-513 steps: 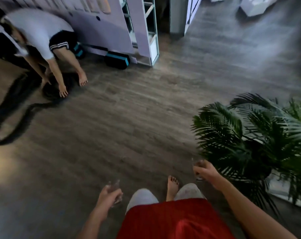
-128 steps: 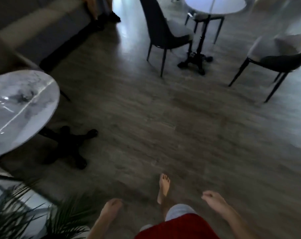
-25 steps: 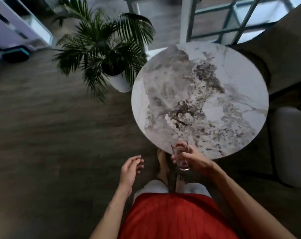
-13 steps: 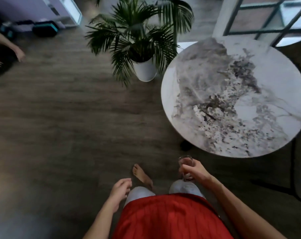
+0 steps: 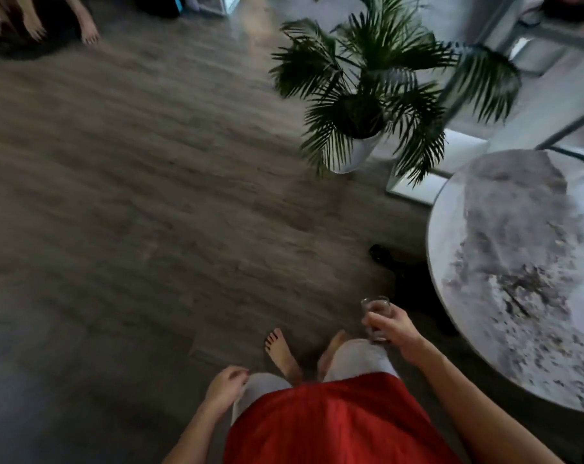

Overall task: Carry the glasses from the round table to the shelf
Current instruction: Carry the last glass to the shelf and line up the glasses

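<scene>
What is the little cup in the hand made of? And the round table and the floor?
The glass in the right hand looks like clear glass or plastic: the floor shows through it. The table top looks like smooth marble or an imitation: white with grey veins. The floor looks like wood or wood-look planks: grey-brown with grain lines.

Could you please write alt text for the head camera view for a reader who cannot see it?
Seen from above, a person's right hand grips a small clear glass beside a round marble table; the left hand hangs empty. A potted palm stands on the wood floor ahead.
</scene>
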